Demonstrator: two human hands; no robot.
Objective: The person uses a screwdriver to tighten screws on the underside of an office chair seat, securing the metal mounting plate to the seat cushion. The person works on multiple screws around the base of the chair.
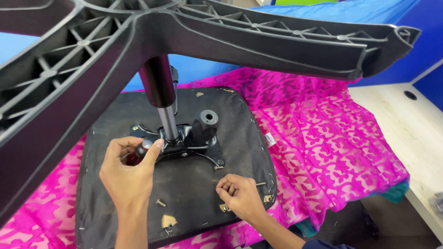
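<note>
An upturned office chair seat (230, 115) lies with its black underside up on pink patterned cloth. My left hand (129, 175) grips a dark screwdriver handle (142, 148) at the left edge of the black metal mechanism plate (189, 140). A gas cylinder (162, 97) rises from that plate to the black star base (240, 32) close to the camera. My right hand (241, 196) rests on the seat's near edge with its fingers pinched together; I cannot see anything in them. One loose screw (261, 183) lies just right of those fingers and another screw (160, 202) lies between my hands.
A black knob (207, 121) stands on the mechanism plate. The pink cloth (332, 147) covers a blue surface (369, 9). A pale wooden desk (415, 129) with a round cable hole runs along the right. The star base arms overhang the upper and left view.
</note>
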